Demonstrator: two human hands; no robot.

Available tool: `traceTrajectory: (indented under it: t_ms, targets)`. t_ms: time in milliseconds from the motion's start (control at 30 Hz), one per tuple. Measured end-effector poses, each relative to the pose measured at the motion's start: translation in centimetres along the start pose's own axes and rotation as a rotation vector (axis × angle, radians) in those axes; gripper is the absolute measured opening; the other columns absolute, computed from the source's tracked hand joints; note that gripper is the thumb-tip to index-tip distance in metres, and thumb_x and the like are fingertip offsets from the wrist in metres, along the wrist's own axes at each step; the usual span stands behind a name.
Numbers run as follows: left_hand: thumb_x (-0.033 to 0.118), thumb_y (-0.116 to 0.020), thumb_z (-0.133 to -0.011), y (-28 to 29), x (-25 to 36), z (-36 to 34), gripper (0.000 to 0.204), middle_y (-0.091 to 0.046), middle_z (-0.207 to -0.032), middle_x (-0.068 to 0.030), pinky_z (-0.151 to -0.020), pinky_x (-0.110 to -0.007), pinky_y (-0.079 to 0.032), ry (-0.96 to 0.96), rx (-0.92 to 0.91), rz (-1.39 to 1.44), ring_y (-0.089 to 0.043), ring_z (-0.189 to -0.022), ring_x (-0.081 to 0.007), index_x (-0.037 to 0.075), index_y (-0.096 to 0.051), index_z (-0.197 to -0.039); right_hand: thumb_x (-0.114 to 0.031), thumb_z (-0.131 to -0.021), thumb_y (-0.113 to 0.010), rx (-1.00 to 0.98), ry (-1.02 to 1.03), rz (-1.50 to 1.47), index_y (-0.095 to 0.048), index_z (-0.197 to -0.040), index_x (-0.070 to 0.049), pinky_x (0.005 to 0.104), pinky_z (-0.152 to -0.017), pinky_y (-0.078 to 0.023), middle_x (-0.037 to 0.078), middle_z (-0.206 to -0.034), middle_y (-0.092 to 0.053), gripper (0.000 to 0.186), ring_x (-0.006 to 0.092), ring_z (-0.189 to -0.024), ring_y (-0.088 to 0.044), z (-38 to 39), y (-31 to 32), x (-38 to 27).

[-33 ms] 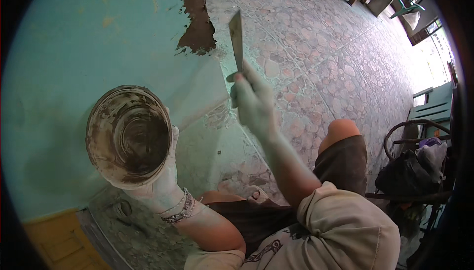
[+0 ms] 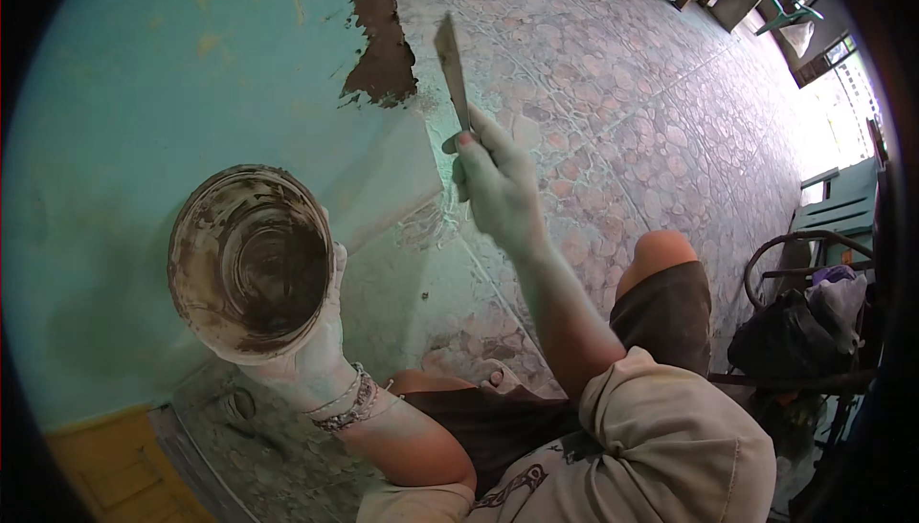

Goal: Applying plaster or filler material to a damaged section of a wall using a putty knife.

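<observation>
Partly, brown paste [image 2: 381,40] coats the edge of the wall [image 2: 191,73], lower end bare; beside it, left hand [image 2: 314,349] clasps a tub [image 2: 254,260], right hand [image 2: 500,186] a scraper [image 2: 452,64].

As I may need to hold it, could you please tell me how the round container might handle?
The round container is probably light for its size, since the left hand alone supports it. Its brown-smeared rim may be slippery. Being round, it could roll if laid sideways.
</observation>
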State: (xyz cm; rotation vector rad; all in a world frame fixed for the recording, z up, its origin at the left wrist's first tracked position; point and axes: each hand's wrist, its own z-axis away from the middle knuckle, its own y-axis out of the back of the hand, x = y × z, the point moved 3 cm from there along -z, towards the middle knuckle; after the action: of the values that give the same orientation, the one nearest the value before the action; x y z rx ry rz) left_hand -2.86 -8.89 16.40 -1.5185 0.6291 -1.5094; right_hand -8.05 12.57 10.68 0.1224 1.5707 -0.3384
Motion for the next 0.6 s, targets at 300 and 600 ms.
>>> traceTrajectory:
  t_ms: [300,600]
  targets:
    - [0.053,-0.058,-0.087,0.9,-0.3,-0.3,0.069,-0.037,-0.145,-0.0221,-0.089,-0.057,-0.043,-0.054,0.065,-0.095,-0.039,-0.128,-0.0480,0.016,-0.040,-0.142,-0.006,-0.092,-0.053,-0.069,0.211,0.334,-0.047,-0.136,0.003,0.0303,-0.070,-0.048,0.015,-0.082,-0.060,0.045,0.0245,-0.072,-0.060,1.6,-2.6,-0.6]
    - [0.056,-0.055,-0.087,-0.3,-0.7,0.2,0.073,-0.030,-0.149,-0.0219,-0.090,-0.055,-0.041,0.092,-0.066,0.013,-0.035,-0.131,-0.0458,0.015,-0.036,-0.145,-0.001,-0.090,-0.056,0.159,0.409,0.251,-0.032,-0.140,0.011,0.0377,-0.073,-0.049,0.022,-0.092,-0.055,0.057,0.0356,-0.081,-0.058,3.3,-10.7,4.2]
